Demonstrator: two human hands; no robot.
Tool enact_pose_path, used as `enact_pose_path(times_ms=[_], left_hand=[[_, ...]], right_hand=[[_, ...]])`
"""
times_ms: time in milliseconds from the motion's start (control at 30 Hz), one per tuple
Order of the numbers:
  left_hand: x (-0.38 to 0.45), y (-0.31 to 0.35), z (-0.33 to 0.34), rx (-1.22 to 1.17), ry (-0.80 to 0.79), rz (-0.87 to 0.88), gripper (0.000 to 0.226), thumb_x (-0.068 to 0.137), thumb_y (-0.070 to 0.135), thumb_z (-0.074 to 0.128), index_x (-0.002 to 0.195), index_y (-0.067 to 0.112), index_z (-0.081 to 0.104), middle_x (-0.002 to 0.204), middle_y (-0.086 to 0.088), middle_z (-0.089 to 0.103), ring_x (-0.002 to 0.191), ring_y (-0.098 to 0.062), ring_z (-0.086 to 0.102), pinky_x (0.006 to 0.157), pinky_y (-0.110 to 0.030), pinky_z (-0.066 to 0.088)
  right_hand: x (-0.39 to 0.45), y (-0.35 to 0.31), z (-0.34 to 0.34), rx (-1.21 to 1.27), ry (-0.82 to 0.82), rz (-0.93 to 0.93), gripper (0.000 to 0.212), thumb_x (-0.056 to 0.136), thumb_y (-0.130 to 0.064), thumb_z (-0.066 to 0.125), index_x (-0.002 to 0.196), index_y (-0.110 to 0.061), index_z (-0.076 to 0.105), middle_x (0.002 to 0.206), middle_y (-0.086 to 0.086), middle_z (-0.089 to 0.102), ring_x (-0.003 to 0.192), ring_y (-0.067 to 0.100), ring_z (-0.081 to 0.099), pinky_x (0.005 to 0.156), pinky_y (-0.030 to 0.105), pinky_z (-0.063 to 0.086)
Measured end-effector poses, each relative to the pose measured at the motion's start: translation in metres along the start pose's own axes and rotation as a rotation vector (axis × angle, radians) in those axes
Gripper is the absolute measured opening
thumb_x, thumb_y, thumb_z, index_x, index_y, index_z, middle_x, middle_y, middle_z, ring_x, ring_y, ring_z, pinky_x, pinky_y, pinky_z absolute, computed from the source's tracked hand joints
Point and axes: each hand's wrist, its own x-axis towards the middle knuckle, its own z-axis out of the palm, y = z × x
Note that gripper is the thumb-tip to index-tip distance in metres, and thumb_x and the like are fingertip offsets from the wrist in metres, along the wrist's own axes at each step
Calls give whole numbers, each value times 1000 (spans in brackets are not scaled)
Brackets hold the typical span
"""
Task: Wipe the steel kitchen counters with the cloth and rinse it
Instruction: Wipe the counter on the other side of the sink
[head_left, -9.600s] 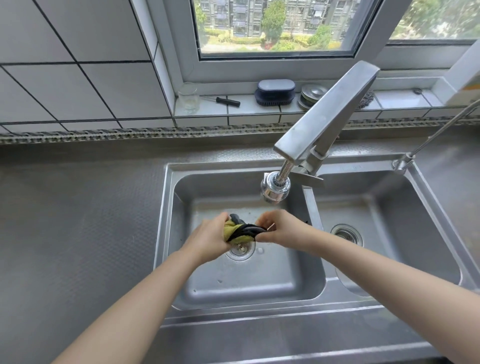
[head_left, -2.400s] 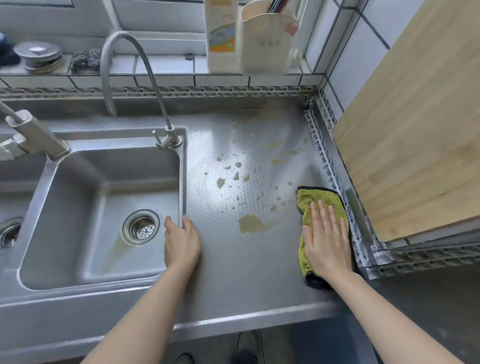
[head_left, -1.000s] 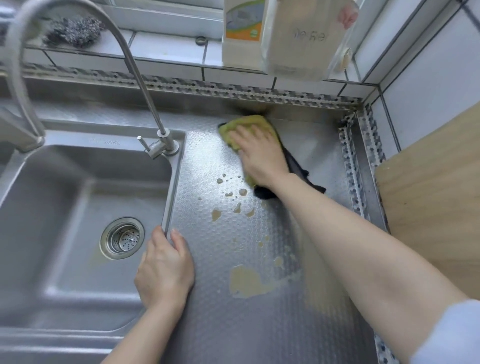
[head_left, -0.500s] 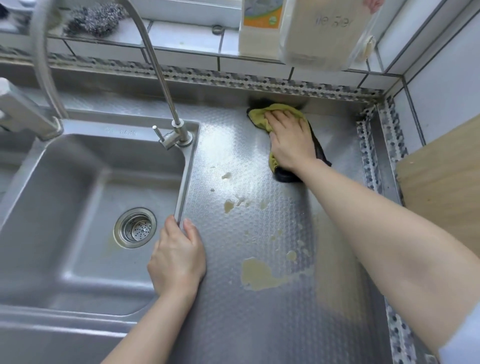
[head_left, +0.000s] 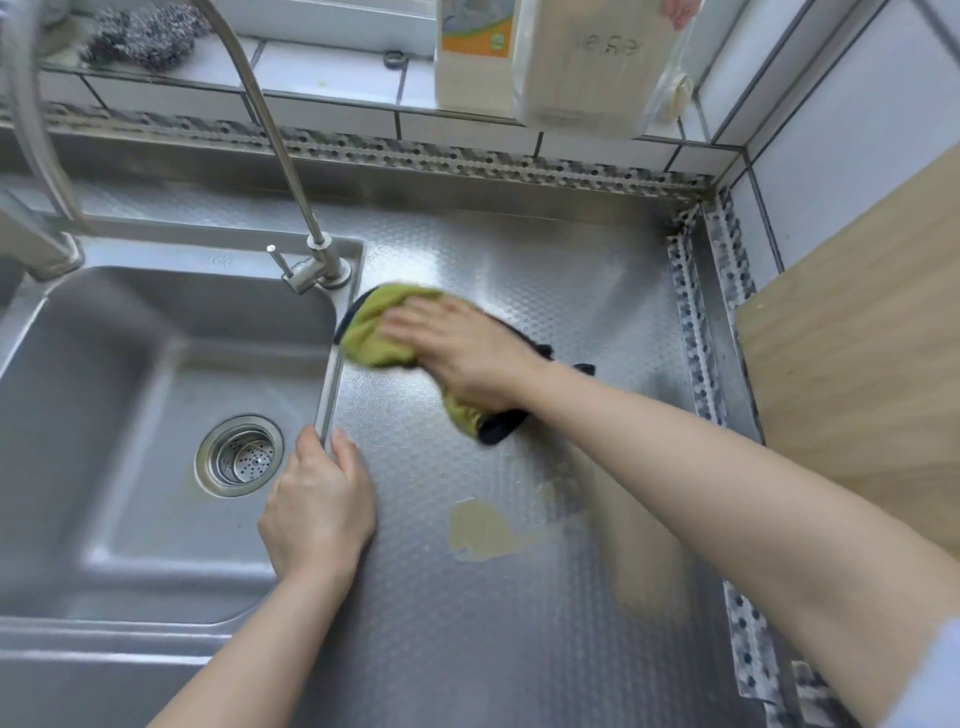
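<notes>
A yellow-green cloth (head_left: 371, 335) with a dark edge lies on the embossed steel counter (head_left: 519, 649), right beside the sink rim. My right hand (head_left: 467, 353) presses flat on the cloth, fingers pointing left, slightly blurred. My left hand (head_left: 317, 512) rests on the sink's right rim, fingers curled over the edge and thumb on the counter. A tan spill patch (head_left: 480, 530) sits on the counter near its middle, below the cloth. The sink basin (head_left: 104, 415) with its round strainer (head_left: 240, 455) lies to the left.
A thin gooseneck tap (head_left: 270, 130) rises at the sink's back right corner. On the tiled ledge stand a detergent bottle (head_left: 472, 52), a white holder (head_left: 587, 62) and a steel scourer (head_left: 140, 36). A wooden board (head_left: 857, 338) leans at the right wall.
My right hand has dragged the cloth from the back of the counter forward and left to the sink rim. The small spots there are gone. My left hand stays on the rim.
</notes>
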Motion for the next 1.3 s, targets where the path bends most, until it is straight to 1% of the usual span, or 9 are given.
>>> enact_pose_path(times_ms=[233,433,533,867,933,1000,1133,1200,1300], left_hand=[[2,-2,2,8,7,3,46,97,43,25,118,12,51,111,-21,65,98,-43,60,78,-45,44],[2,-1,3,-8,18,13,46,97,43,23,114,11,51,116,-18,63,100,-42,59,78,-45,44],[2,0,2,-11,16,2,48,96,42,23,115,8,51,115,-20,63,99,-42,60,79,-46,44],[4,-9,-5,-172,-90,10,41,101,37,28,120,10,53,118,-24,63,103,-44,57,81,-45,42],[-4,-20,-13,-145,-148,52,46,101,38,26,131,13,49,126,-21,60,107,-43,57,84,-44,43],[-19,-37,-18,-47,-177,123,52,101,44,23,140,15,40,128,-19,60,109,-41,58,85,-45,44],[-42,-63,-25,2,-211,154,54,99,51,19,123,12,49,109,-22,67,99,-42,62,77,-44,44],[-43,-63,-26,19,-208,141,51,99,51,20,110,11,51,103,-23,68,95,-43,63,74,-43,42],[-41,-61,-25,27,-193,149,50,99,49,21,107,10,51,101,-25,68,93,-44,63,75,-44,43]], right_hand=[[-61,120,-27,-108,239,712,50,99,-24,29,149,-15,33,156,9,33,144,28,27,119,47,20],[-77,105,-7,-64,376,1159,53,101,-30,27,153,-22,24,162,4,21,149,27,15,120,46,11],[-63,65,2,-58,301,1089,53,102,-35,22,155,-28,18,164,-1,13,150,27,8,121,49,5],[-11,-82,32,-73,43,272,54,102,-35,33,154,-35,18,163,-9,13,151,18,7,121,41,1],[-21,-71,26,-70,37,289,54,102,-33,32,154,-33,18,163,-9,13,151,16,7,122,40,1],[-31,-54,23,-60,104,524,55,102,-35,28,155,-29,16,164,-5,12,151,17,6,122,40,1],[-27,-54,25,-8,193,955,56,102,-39,24,156,-28,12,165,-4,4,151,22,-1,122,45,-3],[-11,-77,31,-21,179,870,55,102,-39,25,155,-33,13,164,-7,6,151,24,0,121,46,-3],[2,-121,46,-97,106,490,50,102,-39,31,151,-38,25,162,-9,17,151,23,9,121,47,2]])
